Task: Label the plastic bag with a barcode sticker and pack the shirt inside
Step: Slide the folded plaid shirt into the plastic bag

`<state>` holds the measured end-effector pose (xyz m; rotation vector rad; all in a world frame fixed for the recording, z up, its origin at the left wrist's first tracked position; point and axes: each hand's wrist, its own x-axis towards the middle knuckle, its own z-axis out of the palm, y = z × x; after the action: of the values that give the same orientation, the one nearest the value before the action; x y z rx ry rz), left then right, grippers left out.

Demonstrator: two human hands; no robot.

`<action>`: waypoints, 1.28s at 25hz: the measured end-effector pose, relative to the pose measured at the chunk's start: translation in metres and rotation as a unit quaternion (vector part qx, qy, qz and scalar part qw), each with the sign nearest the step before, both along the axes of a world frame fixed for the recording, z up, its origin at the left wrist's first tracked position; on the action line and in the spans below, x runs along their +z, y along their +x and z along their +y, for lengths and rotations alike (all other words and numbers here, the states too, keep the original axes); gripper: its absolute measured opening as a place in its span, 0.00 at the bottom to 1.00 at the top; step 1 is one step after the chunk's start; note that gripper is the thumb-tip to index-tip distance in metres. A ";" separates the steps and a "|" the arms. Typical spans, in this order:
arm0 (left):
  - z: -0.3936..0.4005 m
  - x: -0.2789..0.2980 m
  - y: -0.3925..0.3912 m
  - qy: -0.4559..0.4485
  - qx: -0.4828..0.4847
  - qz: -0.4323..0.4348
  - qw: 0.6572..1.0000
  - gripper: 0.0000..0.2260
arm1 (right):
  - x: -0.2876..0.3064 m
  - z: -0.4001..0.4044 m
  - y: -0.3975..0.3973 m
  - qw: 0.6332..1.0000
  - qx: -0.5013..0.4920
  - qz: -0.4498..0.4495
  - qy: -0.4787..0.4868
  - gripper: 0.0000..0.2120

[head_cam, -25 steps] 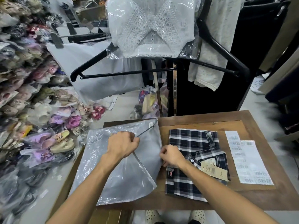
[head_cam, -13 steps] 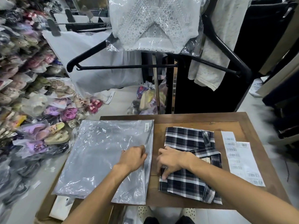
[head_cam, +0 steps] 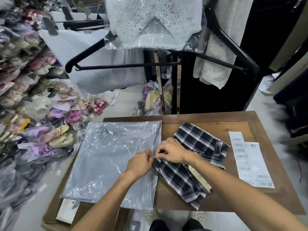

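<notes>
A clear plastic bag (head_cam: 106, 157) lies flat on the left half of the wooden table (head_cam: 208, 119), overhanging its left edge. A small barcode sticker (head_cam: 154, 128) sits at the bag's far right corner. My left hand (head_cam: 139, 163) pinches the bag's right-hand opening edge. Right beside it, my right hand (head_cam: 171, 152) grips the near-left edge of the folded black-and-white plaid shirt (head_cam: 196, 157), which is lifted and tilted toward the bag's opening. A tan hang tag (head_cam: 200, 179) dangles from the shirt.
White barcode label sheets (head_cam: 250, 160) lie on the table's right side. A black hanger rack (head_cam: 126, 65) with bagged white garments hangs just beyond the table. Bagged shoes (head_cam: 55, 135) pile up on the left floor. A cardboard box (head_cam: 66, 212) sits under the bag's near-left corner.
The bag has been laid flat and smoothed. My left hand slid to its right edge. My right hand lifted and turned the shirt's edge toward the bag opening.
</notes>
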<state>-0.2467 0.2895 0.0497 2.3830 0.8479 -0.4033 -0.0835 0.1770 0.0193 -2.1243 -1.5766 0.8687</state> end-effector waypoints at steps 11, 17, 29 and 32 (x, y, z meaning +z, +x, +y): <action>-0.007 -0.004 -0.006 -0.010 -0.010 -0.004 1.000 0.08 | -0.018 0.020 -0.002 0.983 -0.151 -0.098 -0.027 0.15; -0.009 -0.010 -0.004 0.000 -0.007 0.001 1.000 0.07 | 0.007 -0.025 -0.007 0.986 0.105 -0.128 -0.007 0.18; -0.005 -0.013 0.001 -0.019 0.034 0.003 0.999 0.08 | 0.002 0.003 -0.048 0.954 0.054 -0.254 -0.147 0.26; -0.004 -0.013 -0.001 -0.030 0.030 -0.004 0.999 0.08 | -0.001 0.005 -0.038 0.980 0.013 -0.131 -0.146 0.19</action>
<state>-0.2480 0.2856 0.0370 2.2965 0.8894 -0.3892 -0.1214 0.1823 0.0181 -2.5181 -1.6938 0.9067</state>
